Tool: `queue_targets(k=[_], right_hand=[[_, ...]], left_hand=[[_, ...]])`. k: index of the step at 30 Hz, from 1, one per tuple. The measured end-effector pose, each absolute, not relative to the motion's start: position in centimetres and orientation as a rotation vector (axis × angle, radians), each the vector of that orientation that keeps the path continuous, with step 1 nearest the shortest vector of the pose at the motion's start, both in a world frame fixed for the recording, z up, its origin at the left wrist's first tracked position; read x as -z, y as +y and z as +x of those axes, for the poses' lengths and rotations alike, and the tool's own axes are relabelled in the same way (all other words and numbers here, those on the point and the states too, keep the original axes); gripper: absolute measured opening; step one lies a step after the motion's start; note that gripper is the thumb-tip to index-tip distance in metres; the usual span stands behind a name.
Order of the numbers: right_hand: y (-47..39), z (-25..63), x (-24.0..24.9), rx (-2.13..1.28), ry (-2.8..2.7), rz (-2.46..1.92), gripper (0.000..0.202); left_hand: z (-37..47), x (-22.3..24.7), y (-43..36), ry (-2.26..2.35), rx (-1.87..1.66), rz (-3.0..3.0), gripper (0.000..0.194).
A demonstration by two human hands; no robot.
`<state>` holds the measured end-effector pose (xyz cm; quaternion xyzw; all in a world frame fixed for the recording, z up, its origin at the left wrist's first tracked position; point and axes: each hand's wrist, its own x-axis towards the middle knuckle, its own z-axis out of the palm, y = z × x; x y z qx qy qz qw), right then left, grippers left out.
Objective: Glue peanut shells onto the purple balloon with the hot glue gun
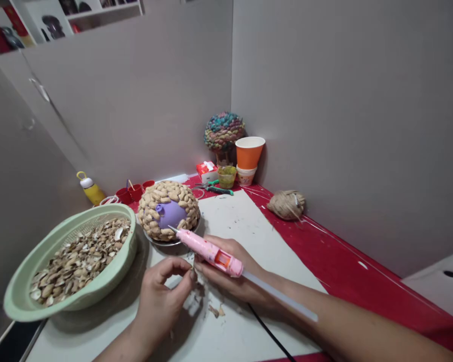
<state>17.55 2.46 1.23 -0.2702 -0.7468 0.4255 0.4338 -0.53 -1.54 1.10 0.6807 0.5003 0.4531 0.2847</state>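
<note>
Your right hand [232, 285]: grip closed round a pink glue gun [206, 250], nozzle aimed up and to the left, a translucent glue stick [281, 297] jutting from its rear, a black cord [269, 333] trailing below. Your left hand [164, 286]: thumb and forefinger pinched on a small piece [192, 270], too small to identify, just beside your right fingers. Beyond the nozzle: one purple balloon [174, 215], clad in peanut shells [189, 198] around a bare patch, seated on a metal dish [169, 244]; whether the nozzle touches it, you cannot tell. Beneath your hands: a pale board [236, 213], shell fragments [216, 310] lying on it between your forearms, the whole on a red table [298, 251]. To your left: one green colander [98, 297], holding broken shells [79, 261]. Towards the back: a yellow bottle [93, 193], white-capped; red cups [136, 192]; green-handled pliers [221, 190]; a red-and-white box [207, 172]; a small greenish cup [227, 178]; an orange paper cup [249, 155], set atop patterned cups [245, 178]; a multicoloured tree ornament [224, 132]. To your right, near the wall [347, 141]: a ball of twine [286, 205].
</note>
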Motion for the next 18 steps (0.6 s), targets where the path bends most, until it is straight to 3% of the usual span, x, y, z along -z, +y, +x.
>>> queue_targets(k=[6,13,18], right_hand=[[1.9,17.6,-2.3,-1.328,-1.628,-0.697,0.006],[2.4,17.6,-1.4,-1.233,-1.649,-0.677,0.016],[2.3,17.6,-1.4,-1.166,-1.718,-0.649,0.012]], left_hand=[[-0.7,-1.5,-1.7,1.317,-1.352,1.627,0.004],[-0.7,-1.9,-0.9,1.295,-1.306,1.284,0.016],[-0.6,-1.6,-0.9,1.275,-1.260,1.320,0.015]])
